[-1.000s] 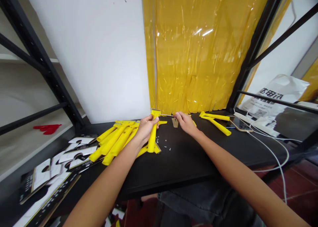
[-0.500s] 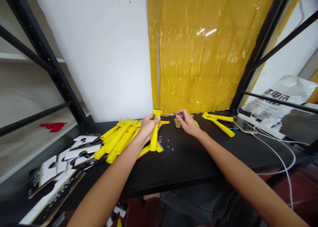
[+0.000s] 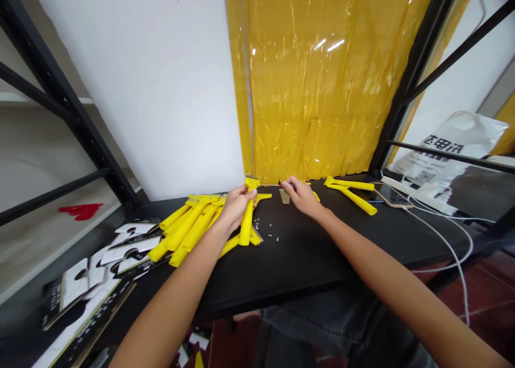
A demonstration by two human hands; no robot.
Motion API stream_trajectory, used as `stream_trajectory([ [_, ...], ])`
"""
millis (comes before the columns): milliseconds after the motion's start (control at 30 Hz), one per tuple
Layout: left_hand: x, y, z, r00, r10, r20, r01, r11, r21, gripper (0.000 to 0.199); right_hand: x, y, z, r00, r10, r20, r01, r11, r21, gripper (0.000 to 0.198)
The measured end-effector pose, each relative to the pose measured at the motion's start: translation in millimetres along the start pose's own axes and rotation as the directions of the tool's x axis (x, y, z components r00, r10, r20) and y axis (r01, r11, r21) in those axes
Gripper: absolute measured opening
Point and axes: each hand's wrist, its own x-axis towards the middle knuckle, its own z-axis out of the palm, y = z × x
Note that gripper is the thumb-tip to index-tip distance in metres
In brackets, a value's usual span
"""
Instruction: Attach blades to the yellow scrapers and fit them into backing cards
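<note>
My left hand [image 3: 236,206] is closed round the neck of a yellow scraper [image 3: 247,226], held upright with its blade end up. Between the fingers of my right hand [image 3: 300,193] is a screwdriver, its handle mostly covered. The thin shaft of the screwdriver [image 3: 269,185] points left, and its tip meets the scraper's head. Several more yellow scrapers [image 3: 192,226] lie heaped beside my left hand. Loose screws [image 3: 270,235] are scattered on the black table below. A small tan piece [image 3: 284,197] lies under my right hand.
Black-and-white cards [image 3: 86,282] are spread at the left. Two yellow handles [image 3: 356,196] lie at the right, near a phone [image 3: 390,195] and white cables [image 3: 450,244]. A printed plastic bag [image 3: 436,148] sits behind a black rack bar [image 3: 450,156]. A yellow strip curtain [image 3: 322,89] hangs at the back.
The view has shifted slightly. My right hand's fingers have turned and closed further over the screwdriver handle. My left hand keeps the same hold on the scraper.
</note>
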Motion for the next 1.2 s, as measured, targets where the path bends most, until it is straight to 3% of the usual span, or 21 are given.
stream_trajectory([
  [233, 0.3, 2.4, -1.6, 1.000, 0.014, 0.024, -0.014, 1.000, -0.012, 0.009, -0.6, 0.9, 1.3, 0.998, 0.016, 0.056, -0.020, 0.997, 0.080, 0.026],
  [433, 2.8, 5.0, -3.0, 1.000, 0.010, 0.020, -0.009, 0.999, -0.044, 0.012, -1.0, -2.1, 0.4, 0.993, 0.000, 0.118, 0.001, 1.000, -0.011, 0.038],
  [533, 1.5, 6.9, -2.0, 1.000, 0.013, 0.027, -0.012, 0.999, -0.049, 0.016, -1.9, -1.4, 1.6, 0.991, -0.005, 0.136, -0.003, 0.998, 0.057, 0.028],
  [633, 0.2, 8.7, -1.7, 0.998, 0.031, 0.045, -0.028, 0.998, -0.059, 0.018, -2.8, -2.1, 2.5, 0.992, -0.025, 0.121, 0.013, 0.994, 0.104, 0.024],
  [800, -0.1, 8.8, -2.4, 0.999, 0.029, 0.038, -0.027, 0.998, -0.057, 0.018, -1.6, -4.7, -1.3, 0.996, -0.058, 0.069, 0.059, 0.998, -0.018, 0.032],
  [1200, -2.7, 5.5, -2.6, 0.996, -0.013, 0.086, 0.014, 1.000, -0.007, 0.037, 1.4, -4.2, -6.8, 0.999, -0.018, -0.036, 0.019, 1.000, 0.019, 0.038],
])
